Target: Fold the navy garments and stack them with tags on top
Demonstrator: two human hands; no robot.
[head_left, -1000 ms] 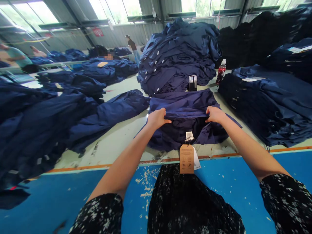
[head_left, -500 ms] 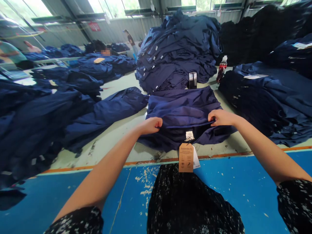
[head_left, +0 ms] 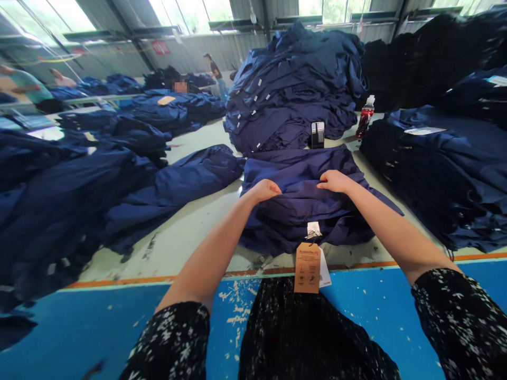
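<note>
A navy blue garment point(head_left: 301, 203) lies on the table in front of me, its cloth rumpled into folds. My left hand point(head_left: 268, 190) is at the left of its middle, fingers closed in a pinch on the cloth. To the right, my right hand point(head_left: 335, 181) pinches another bit of the same cloth between thumb and fingers. A white label point(head_left: 313, 229) shows at the garment's near opening. From there a brown cardboard hang tag point(head_left: 307, 268) dangles over the table's front edge, a white tag point(head_left: 325, 270) partly behind it.
Behind the garment rises a large heap of navy clothes point(head_left: 293, 89). A phone point(head_left: 317, 135) leans against it, beside a bottle of dark red drink point(head_left: 365, 117). More clothes lie in piles on the left point(head_left: 63, 195) and right point(head_left: 447, 179). Other people are at the far left.
Both my hands have moved off the garment's near edge, farther onto the cloth and closer together. The near edge has dropped down over the opening.
</note>
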